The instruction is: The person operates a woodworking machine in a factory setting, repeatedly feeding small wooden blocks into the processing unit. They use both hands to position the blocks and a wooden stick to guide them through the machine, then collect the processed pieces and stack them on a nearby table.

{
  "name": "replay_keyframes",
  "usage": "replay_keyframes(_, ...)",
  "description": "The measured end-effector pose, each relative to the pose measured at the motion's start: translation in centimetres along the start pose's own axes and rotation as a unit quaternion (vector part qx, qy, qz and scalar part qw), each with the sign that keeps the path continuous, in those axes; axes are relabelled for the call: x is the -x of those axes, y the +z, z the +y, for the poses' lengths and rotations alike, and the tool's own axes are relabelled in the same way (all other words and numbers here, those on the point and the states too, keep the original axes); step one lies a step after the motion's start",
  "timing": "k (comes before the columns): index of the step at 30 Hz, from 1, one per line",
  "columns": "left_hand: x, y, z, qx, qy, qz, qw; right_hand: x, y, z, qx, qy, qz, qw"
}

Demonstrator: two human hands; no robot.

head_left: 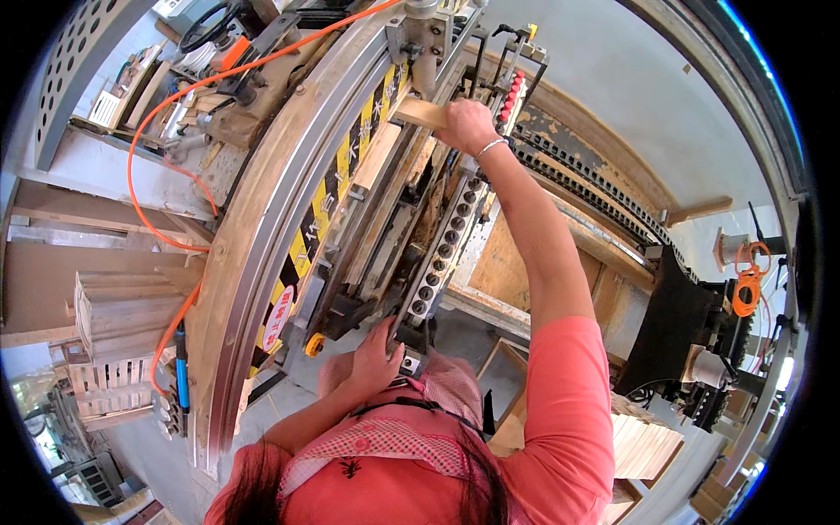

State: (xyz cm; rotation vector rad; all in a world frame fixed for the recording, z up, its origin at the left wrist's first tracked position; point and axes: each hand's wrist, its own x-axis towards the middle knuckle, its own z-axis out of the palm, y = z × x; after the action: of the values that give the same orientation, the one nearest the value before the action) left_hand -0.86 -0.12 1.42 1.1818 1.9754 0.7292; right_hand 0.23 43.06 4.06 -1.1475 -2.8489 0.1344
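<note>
My right hand (pixel 468 125) is stretched out to the far part of a woodworking machine, with its fingers closed around the end of a flat, pale wooden piece (pixel 420 112). The piece's other end reaches toward the striped rail, under a metal cylinder (pixel 422 39). Close to my body, my left hand (pixel 374 360) lies at the near end of the machine's bar, fingers extended and partly hidden. Beside its fingertips is a small metal box (pixel 409 362). A row of round black fittings (pixel 450 236) runs along the bar between my hands.
A curved wooden beam with a metal rail (pixel 262 236) and yellow-black striped tape (pixel 350 149) stands to the left. An orange hose (pixel 133 166) loops past it. Stacked wood (pixel 118 315) sits at the far left. A chain track (pixel 595 184) and black machinery (pixel 665 324) lie right.
</note>
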Motion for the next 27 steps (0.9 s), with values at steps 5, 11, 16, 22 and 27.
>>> replay_keyframes(5,-0.1,0.1,0.1,-0.013,0.012,0.001,1.0,0.1,-0.4,-0.2,0.001,0.021,-0.008,1.0)
replay_keyframes(11,-0.1,1.0,-1.1,-0.001,0.035,0.021,0.999,0.2,-0.3,-0.3,0.018,0.009,0.021,1.0)
replay_keyframes(16,-0.3,0.4,-0.6,0.005,0.024,0.007,1.0,0.1,-0.2,-0.4,0.019,0.027,0.004,0.999)
replay_keyframes(22,0.0,0.4,-0.8,0.029,0.003,0.009,1.0,0.5,-0.5,-0.5,0.003,0.002,0.033,0.999)
replay_keyframes(27,0.2,0.4,-0.6,0.05,0.005,0.034,0.998,0.7,-1.3,-1.0,-0.001,0.008,0.005,1.0)
